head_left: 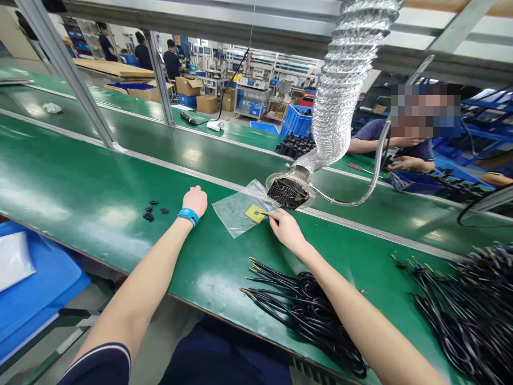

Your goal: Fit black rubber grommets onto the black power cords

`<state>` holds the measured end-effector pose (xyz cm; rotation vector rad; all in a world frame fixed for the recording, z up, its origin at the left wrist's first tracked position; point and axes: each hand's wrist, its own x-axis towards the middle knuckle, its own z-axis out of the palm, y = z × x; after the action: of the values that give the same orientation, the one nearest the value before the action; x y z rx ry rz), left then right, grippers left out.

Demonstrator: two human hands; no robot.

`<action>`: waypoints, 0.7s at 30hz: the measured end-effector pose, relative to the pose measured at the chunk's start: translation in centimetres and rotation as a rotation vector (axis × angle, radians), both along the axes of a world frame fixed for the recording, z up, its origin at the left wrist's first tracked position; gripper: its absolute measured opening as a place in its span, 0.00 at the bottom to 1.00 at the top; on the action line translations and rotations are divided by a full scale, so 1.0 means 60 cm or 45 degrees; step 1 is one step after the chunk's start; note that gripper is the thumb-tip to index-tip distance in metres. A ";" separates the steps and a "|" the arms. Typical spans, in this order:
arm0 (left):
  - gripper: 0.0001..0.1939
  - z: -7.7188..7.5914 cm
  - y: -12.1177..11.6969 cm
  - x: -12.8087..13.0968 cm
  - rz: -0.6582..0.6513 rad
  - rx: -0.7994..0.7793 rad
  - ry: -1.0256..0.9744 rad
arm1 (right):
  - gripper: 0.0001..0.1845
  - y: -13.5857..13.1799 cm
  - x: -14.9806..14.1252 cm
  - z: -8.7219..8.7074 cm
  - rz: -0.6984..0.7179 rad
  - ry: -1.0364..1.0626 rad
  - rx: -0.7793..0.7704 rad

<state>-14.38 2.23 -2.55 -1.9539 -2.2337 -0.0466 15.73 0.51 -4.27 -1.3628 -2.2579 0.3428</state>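
Note:
My right hand [286,227] is closed in a pinch on a thin dark tool [264,214]. The tool's tip reaches over a yellow square sponge [252,214] with a dark spot in its middle. Under the sponge lies a clear plastic bag [231,215], flat on the green bench. To the left of the bag, my left hand [194,200] rests curled like a fist, a blue wristband [188,216] around its wrist. Its fingertips are hidden, so I cannot see whether anything is inside. Several small black rubber pieces [149,216] lie left of it.
A fume extractor [287,192] on a silver duct [339,80] hangs just beyond the bag. Black cables [296,307] lie beneath my right forearm, with a larger cable heap [468,299] at right. A co-worker [409,141] sits across the bench. A metal post [66,75] stands at left.

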 end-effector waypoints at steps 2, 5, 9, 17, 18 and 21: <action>0.21 0.000 -0.003 0.002 -0.005 0.002 0.009 | 0.16 0.006 -0.001 -0.021 -0.019 0.066 0.039; 0.21 0.001 -0.005 0.000 0.017 0.011 0.003 | 0.15 0.011 0.002 -0.040 -0.018 0.051 0.059; 0.17 -0.001 -0.004 -0.013 0.064 0.088 -0.099 | 0.16 0.010 0.005 -0.042 0.075 -0.188 0.068; 0.15 -0.004 0.006 0.055 -0.175 0.488 -1.592 | 0.14 0.012 0.012 -0.040 0.015 0.041 0.130; 0.15 -0.005 0.007 0.077 -0.209 0.397 -1.810 | 0.15 0.014 0.015 -0.040 0.003 0.134 0.156; 0.15 -0.011 0.009 0.141 -0.293 0.155 -2.176 | 0.21 0.018 0.021 -0.040 -0.014 0.368 0.216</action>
<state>-5.93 2.74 -3.19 -2.2747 -2.2727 -2.5904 17.02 1.57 -6.67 -1.1581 -1.9921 0.3149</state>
